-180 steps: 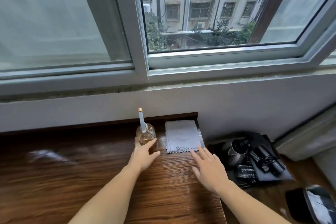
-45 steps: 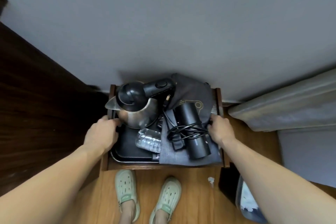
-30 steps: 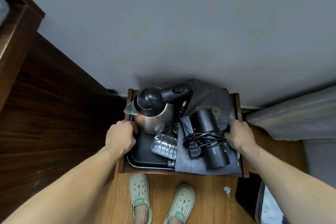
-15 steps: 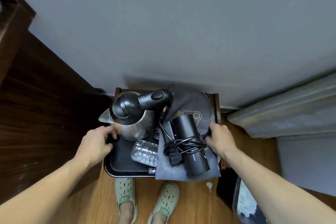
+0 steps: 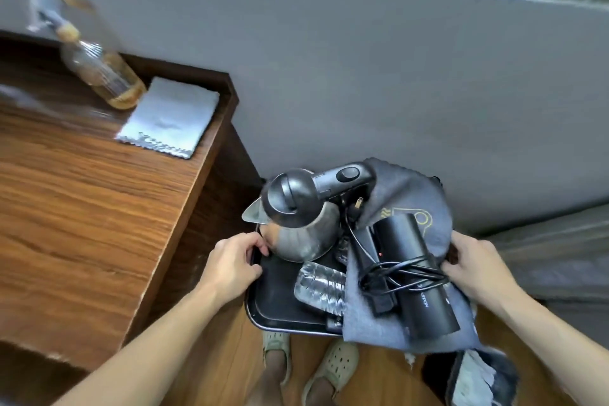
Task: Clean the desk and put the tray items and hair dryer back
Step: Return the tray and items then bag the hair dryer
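Slanting far-left to near-right: hair dryer [image 5: 400, 241]

2 pale green clogs [image 5: 339, 361] rest on the wooden floor [image 5: 372, 372], near a black bin [image 5: 435, 376], below the grey wall [image 5: 362, 76].

Both forearms [image 5: 171, 333] are bare, and the feet wear pale green clogs [image 5: 336, 361] with round holes.

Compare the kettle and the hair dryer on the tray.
The kettle stands upright; the hair dryer lies on its side. The kettle is shiny steel with a black lid; the hair dryer is all black, a cord wound round it. The kettle sits on the bare tray; the hair dryer rests on a grey bag. Both share one tray.
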The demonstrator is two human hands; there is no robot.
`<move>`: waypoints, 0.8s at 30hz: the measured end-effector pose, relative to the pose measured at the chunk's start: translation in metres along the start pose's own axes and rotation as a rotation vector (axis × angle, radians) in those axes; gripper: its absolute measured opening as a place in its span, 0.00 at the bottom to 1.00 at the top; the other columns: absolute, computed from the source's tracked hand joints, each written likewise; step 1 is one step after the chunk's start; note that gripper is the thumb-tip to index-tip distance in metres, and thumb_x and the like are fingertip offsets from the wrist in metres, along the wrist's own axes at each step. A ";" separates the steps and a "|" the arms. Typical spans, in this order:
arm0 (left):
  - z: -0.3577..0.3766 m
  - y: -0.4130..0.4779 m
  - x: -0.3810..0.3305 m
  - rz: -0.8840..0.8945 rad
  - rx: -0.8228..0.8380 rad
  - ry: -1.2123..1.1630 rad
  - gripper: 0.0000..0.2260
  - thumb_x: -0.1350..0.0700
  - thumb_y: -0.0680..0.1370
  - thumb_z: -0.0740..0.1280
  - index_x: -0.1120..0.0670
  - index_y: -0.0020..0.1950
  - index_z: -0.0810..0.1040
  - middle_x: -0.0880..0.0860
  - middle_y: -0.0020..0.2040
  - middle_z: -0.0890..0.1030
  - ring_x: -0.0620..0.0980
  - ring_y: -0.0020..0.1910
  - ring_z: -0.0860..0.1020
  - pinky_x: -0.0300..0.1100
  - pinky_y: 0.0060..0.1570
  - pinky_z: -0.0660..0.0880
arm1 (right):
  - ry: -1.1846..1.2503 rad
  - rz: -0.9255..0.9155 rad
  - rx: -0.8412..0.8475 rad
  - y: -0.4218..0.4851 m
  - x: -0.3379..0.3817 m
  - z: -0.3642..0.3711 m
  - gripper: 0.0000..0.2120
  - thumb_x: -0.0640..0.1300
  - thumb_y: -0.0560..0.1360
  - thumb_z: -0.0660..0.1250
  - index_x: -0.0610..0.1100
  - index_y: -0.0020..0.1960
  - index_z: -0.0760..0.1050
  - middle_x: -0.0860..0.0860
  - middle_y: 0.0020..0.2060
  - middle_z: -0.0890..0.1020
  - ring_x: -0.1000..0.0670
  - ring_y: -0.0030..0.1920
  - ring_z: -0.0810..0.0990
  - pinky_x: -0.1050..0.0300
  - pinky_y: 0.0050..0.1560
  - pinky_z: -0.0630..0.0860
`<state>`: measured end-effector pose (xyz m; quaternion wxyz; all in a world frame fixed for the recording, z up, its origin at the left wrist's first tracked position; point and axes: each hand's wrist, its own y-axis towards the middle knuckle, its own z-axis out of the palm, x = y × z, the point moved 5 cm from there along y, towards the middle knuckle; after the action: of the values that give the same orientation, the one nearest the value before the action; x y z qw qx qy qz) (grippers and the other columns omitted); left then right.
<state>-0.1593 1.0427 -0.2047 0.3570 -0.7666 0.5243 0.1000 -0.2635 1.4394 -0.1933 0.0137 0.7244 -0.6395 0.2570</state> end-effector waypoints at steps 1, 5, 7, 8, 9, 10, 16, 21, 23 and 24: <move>-0.015 -0.011 -0.004 0.005 -0.010 -0.003 0.13 0.62 0.63 0.72 0.45 0.40 0.78 0.47 0.31 0.75 0.45 0.33 0.74 0.46 0.39 0.75 | -0.004 -0.019 -0.006 -0.005 0.011 -0.012 0.07 0.38 0.66 0.72 0.45 0.40 0.75 0.45 0.38 0.85 0.34 0.48 0.81 0.46 0.39 0.76; -0.074 -0.055 -0.013 0.005 -0.057 -0.016 0.13 0.63 0.64 0.73 0.46 0.42 0.79 0.46 0.31 0.74 0.43 0.33 0.74 0.45 0.39 0.74 | -0.025 -0.060 -0.006 -0.029 0.058 -0.056 0.08 0.40 0.67 0.73 0.44 0.37 0.73 0.49 0.31 0.81 0.35 0.43 0.81 0.45 0.37 0.76; -0.104 -0.077 -0.014 0.005 -0.064 -0.005 0.14 0.63 0.64 0.73 0.45 0.42 0.78 0.46 0.31 0.74 0.42 0.33 0.74 0.44 0.39 0.74 | -0.022 -0.080 -0.003 -0.042 0.086 -0.074 0.13 0.40 0.67 0.74 0.48 0.34 0.69 0.53 0.27 0.76 0.36 0.40 0.80 0.45 0.36 0.74; -0.119 -0.087 -0.012 0.001 -0.073 -0.006 0.15 0.63 0.64 0.73 0.44 0.42 0.78 0.46 0.32 0.75 0.42 0.33 0.74 0.44 0.40 0.74 | -0.020 -0.099 -0.005 -0.048 0.101 -0.082 0.15 0.40 0.67 0.74 0.49 0.33 0.68 0.55 0.26 0.75 0.36 0.39 0.80 0.46 0.36 0.73; -0.133 -0.098 -0.010 -0.004 -0.082 -0.008 0.15 0.63 0.64 0.73 0.43 0.42 0.78 0.46 0.32 0.75 0.43 0.34 0.74 0.44 0.40 0.74 | -0.022 -0.117 -0.005 -0.054 0.117 -0.088 0.16 0.40 0.68 0.73 0.49 0.33 0.67 0.56 0.26 0.74 0.36 0.39 0.79 0.47 0.36 0.72; -0.147 -0.107 -0.007 -0.008 -0.088 -0.008 0.15 0.63 0.65 0.73 0.43 0.42 0.78 0.47 0.32 0.75 0.44 0.34 0.74 0.44 0.40 0.73 | -0.025 -0.130 -0.001 -0.058 0.132 -0.094 0.16 0.40 0.68 0.73 0.49 0.32 0.66 0.56 0.26 0.73 0.36 0.38 0.78 0.47 0.36 0.72; -0.218 -0.155 0.038 -0.035 -0.146 -0.052 0.17 0.66 0.64 0.74 0.43 0.40 0.78 0.52 0.36 0.79 0.49 0.35 0.76 0.44 0.39 0.72 | -0.010 -0.188 0.027 -0.076 0.225 -0.104 0.12 0.40 0.68 0.71 0.47 0.34 0.67 0.52 0.26 0.74 0.48 0.29 0.68 0.48 0.37 0.73; -0.273 -0.192 0.103 -0.066 -0.188 -0.122 0.17 0.68 0.64 0.75 0.45 0.41 0.79 0.53 0.36 0.78 0.52 0.35 0.77 0.45 0.38 0.75 | -0.021 -0.257 0.060 -0.088 0.319 -0.092 0.15 0.40 0.67 0.70 0.49 0.32 0.64 0.53 0.24 0.71 0.50 0.28 0.65 0.53 0.33 0.68; -0.298 -0.205 0.135 -0.070 -0.198 -0.158 0.17 0.68 0.65 0.74 0.46 0.41 0.80 0.52 0.37 0.78 0.53 0.35 0.78 0.49 0.37 0.80 | -0.008 -0.284 0.066 -0.095 0.359 -0.081 0.15 0.41 0.67 0.70 0.50 0.32 0.64 0.54 0.23 0.70 0.49 0.29 0.63 0.53 0.33 0.68; -0.313 -0.211 0.151 -0.072 -0.206 -0.168 0.17 0.68 0.65 0.74 0.46 0.42 0.80 0.53 0.38 0.78 0.54 0.36 0.79 0.51 0.37 0.81 | 0.000 -0.292 0.064 -0.098 0.380 -0.075 0.14 0.41 0.67 0.70 0.50 0.32 0.65 0.54 0.23 0.70 0.49 0.30 0.64 0.53 0.33 0.69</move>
<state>0.0216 0.7693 0.0361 0.3226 -0.8063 0.4517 0.2044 -0.1795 1.1338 0.0506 0.0279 0.8098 -0.5188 0.2725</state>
